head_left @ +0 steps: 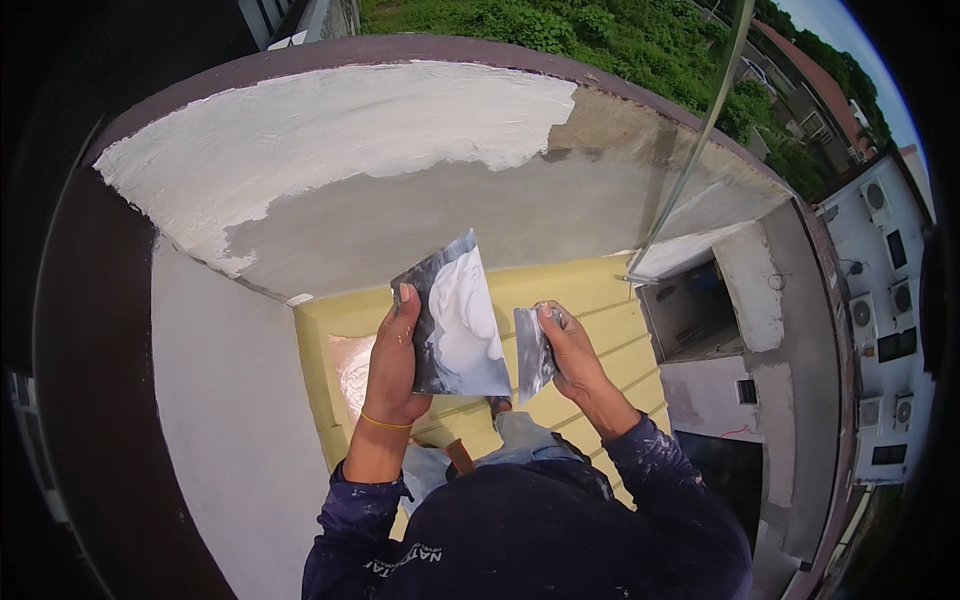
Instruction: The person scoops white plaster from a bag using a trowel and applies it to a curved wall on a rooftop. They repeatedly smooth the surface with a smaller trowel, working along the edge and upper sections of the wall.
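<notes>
My left hand (pixel 398 352) is closed on a wide, flat metal putty blade (pixel 430 365), its thumb along the left edge. A thick heap of white putty (pixel 466 300) covers much of its face. My right hand (pixel 572 352) grips a smaller metal scraper (pixel 533 355), smeared with white and held just right of the wide blade, a narrow gap between them. Ahead stands a low wall (pixel 380 220), grey and bare in its lower part. A white putty coat (pixel 400 110) spreads over its upper left and middle.
Yellow ribbed sheeting (pixel 530 290) lies underfoot. Beside my left forearm is a container of white putty (pixel 355 385), partly hidden. A slim metal pole (pixel 700 145) rises at the wall's right, near a dark opening (pixel 690 310). Greenery (pixel 600 35) grows beyond the wall.
</notes>
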### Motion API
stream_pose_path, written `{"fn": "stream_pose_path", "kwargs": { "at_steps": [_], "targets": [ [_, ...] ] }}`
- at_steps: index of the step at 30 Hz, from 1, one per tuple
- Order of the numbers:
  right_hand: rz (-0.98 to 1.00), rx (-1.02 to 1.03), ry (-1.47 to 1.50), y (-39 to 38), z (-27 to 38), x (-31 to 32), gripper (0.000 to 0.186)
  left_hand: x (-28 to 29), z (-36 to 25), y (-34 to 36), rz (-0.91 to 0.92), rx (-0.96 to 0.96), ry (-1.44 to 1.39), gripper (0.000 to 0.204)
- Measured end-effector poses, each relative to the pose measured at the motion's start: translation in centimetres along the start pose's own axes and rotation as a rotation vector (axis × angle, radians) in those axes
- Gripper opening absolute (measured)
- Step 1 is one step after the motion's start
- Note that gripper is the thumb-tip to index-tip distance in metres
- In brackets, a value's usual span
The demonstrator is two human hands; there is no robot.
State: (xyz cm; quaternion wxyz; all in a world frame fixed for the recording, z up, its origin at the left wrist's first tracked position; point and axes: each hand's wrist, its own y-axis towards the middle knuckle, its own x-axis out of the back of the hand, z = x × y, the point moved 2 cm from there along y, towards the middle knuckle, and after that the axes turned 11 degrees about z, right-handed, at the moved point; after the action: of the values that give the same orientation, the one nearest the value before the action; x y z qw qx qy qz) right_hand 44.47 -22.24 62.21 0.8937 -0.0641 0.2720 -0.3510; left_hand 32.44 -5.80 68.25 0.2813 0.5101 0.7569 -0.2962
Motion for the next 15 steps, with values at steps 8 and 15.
{"fn": "stream_pose_path", "kwargs": {
  "at_steps": [8, 15],
  "targets": [
    [0.090, 0.308, 0.040, -2.1, 5.2, -3.7, 0.041, -0.5, -1.2, 0.7, -0.449, -0.596, 0.225, 0.046],
    [-0.028, 0.466, -0.041, 1.0, 6.8, -7.6, 0.051, -1.4, 0.2, -3.1, -0.262, -0.580, 1.024, 0.041]
  ]
}}
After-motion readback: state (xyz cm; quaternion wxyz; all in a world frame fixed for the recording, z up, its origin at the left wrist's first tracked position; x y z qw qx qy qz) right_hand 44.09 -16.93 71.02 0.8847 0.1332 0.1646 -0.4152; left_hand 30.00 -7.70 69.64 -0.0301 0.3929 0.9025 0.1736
